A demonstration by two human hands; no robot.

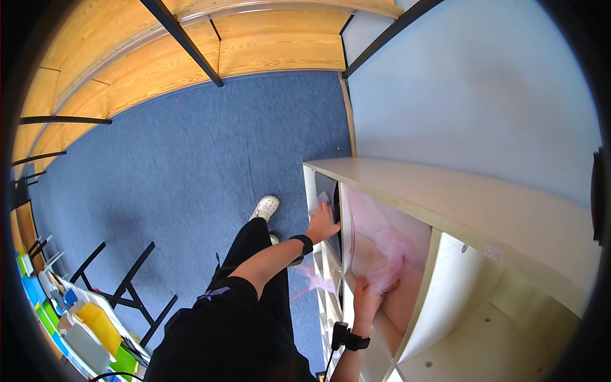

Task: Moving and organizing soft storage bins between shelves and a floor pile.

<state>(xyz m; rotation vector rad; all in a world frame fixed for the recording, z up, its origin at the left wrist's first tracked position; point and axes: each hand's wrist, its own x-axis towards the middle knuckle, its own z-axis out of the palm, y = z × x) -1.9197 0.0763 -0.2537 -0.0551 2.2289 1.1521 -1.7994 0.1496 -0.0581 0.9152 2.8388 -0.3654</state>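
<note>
I look down at a pale wooden cube shelf. My left hand grips the front edge of the shelf's upper left compartment, beside a dark panel and a bit of white cloth. My right hand is inside the compartment to the right, closed on a piece of pink gauzy fabric. Another wisp of the pink fabric hangs outside, below my left forearm. Both wrists wear black bands.
Blue carpet covers the floor, with my white shoe on it. A wooden wall base curves along the top. A black folding stand and a table with colourful items sit at the lower left. A white wall rises behind the shelf.
</note>
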